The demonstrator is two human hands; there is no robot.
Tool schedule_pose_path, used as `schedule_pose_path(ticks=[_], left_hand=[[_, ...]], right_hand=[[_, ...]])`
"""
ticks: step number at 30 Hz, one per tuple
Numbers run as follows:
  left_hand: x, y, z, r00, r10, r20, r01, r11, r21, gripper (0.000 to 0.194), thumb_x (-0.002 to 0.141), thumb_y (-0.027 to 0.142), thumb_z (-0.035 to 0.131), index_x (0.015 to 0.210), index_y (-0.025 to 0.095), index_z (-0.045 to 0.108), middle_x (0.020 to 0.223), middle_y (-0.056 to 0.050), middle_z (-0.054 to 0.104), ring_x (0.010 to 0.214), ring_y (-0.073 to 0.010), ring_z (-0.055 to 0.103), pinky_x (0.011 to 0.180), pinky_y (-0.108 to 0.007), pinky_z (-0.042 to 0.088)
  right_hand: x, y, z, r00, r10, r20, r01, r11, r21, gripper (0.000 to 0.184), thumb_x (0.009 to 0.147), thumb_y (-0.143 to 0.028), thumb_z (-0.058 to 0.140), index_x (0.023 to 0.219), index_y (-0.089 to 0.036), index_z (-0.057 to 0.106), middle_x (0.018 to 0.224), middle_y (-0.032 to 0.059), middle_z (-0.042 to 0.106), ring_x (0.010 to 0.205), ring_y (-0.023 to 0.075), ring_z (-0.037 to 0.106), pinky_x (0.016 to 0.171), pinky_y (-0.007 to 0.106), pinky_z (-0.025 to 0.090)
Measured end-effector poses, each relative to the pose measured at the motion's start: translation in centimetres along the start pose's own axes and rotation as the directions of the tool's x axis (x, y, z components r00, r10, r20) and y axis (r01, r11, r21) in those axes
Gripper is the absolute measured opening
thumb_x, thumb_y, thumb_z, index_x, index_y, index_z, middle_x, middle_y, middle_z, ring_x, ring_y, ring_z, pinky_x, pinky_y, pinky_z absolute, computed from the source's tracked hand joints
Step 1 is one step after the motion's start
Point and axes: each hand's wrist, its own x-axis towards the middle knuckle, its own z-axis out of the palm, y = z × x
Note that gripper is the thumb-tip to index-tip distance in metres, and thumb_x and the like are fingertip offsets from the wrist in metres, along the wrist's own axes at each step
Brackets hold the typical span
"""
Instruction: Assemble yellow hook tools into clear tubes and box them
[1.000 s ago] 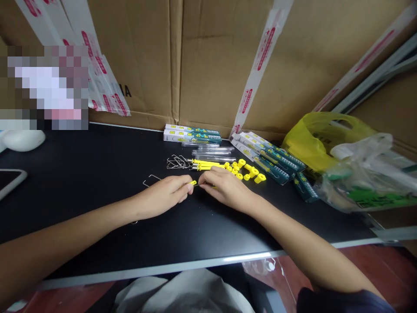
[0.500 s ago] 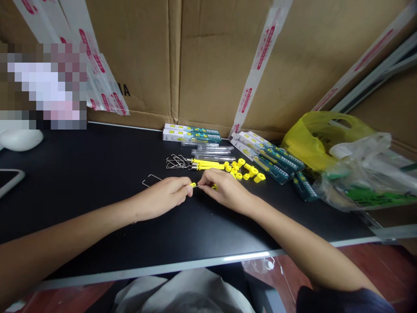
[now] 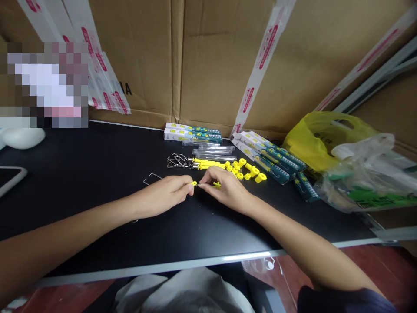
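Note:
My left hand (image 3: 166,193) rests on the black table (image 3: 81,182), fingers pinched round a small yellow plastic piece (image 3: 194,183) at its fingertips. My right hand (image 3: 224,188) meets it from the right, fingers closed on the other end of the same small part, with another yellow bit (image 3: 216,184) showing under its fingers. A bent metal wire (image 3: 151,177) sticks out behind my left hand. Just beyond the hands lie loose yellow caps (image 3: 246,170), yellow-handled tools (image 3: 208,164) and a bunch of wire hooks (image 3: 177,161).
Clear tubes (image 3: 213,151) and green-and-white boxes (image 3: 192,132) lie by the cardboard wall (image 3: 211,65). More boxes (image 3: 270,156) fan out at right, beside a yellow bag (image 3: 319,137) and a clear bag (image 3: 365,174). A tablet corner (image 3: 9,178) sits at left.
My right hand has shifted slightly left and its fingers have reworked their pinch, exposing a yellow bit beneath them. My left hand has stayed where it was.

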Motion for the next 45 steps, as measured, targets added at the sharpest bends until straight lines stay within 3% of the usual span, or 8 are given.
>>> schedule_pose_path(ticks=[18, 26, 35, 45], left_hand=[[-0.09, 0.33, 0.13, 0.999, -0.036, -0.019, 0.037, 0.999, 0.009, 0.027, 0.094, 0.033, 0.034, 0.088, 0.02, 0.057, 0.064, 0.005, 0.047, 0.06, -0.0126, 0.045, 0.059, -0.025, 0.035], [-0.03, -0.1, 0.05, 0.999, 0.018, -0.042, -0.015, 0.997, 0.069, 0.024, 0.094, 0.03, 0.034, 0.082, 0.02, 0.052, 0.07, 0.003, 0.052, 0.065, -0.0135, 0.049, 0.064, -0.025, 0.036], [0.0, 0.05, 0.05, 0.999, 0.009, -0.04, -0.006, 0.997, 0.078, 0.031, 0.095, 0.034, 0.034, 0.093, 0.019, 0.061, 0.071, 0.002, 0.055, 0.063, -0.0141, 0.05, 0.062, -0.025, 0.037], [0.0, 0.22, 0.02, 0.999, 0.002, -0.046, 0.002, 0.995, 0.099, 0.027, 0.094, 0.032, 0.035, 0.085, 0.02, 0.058, 0.069, 0.003, 0.052, 0.061, -0.0135, 0.048, 0.061, -0.025, 0.037]], right_hand=[[-0.08, -0.33, 0.24, 1.0, 0.015, -0.011, -0.016, 0.995, -0.094, 0.009, 0.088, -0.019, 0.061, 0.081, -0.018, 0.055, 0.076, 0.0017, 0.062, 0.071, 0.0138, 0.056, 0.063, 0.024, 0.041], [-0.1, -0.66, 0.16, 1.0, 0.017, 0.019, -0.013, 0.981, -0.195, 0.012, 0.089, -0.024, 0.06, 0.08, -0.019, 0.053, 0.074, 0.002, 0.06, 0.07, 0.0146, 0.053, 0.062, 0.025, 0.039], [-0.05, -0.4, 0.11, 1.0, 0.013, 0.022, -0.009, 0.984, -0.18, 0.013, 0.089, -0.02, 0.059, 0.078, -0.02, 0.051, 0.074, 0.0012, 0.059, 0.07, 0.0145, 0.052, 0.062, 0.025, 0.038], [-0.01, -0.5, 0.06, 0.999, -0.029, 0.026, 0.034, 0.979, -0.201, 0.015, 0.086, -0.016, 0.06, 0.075, -0.02, 0.051, 0.071, 0.0008, 0.058, 0.07, 0.0148, 0.051, 0.063, 0.024, 0.037]])
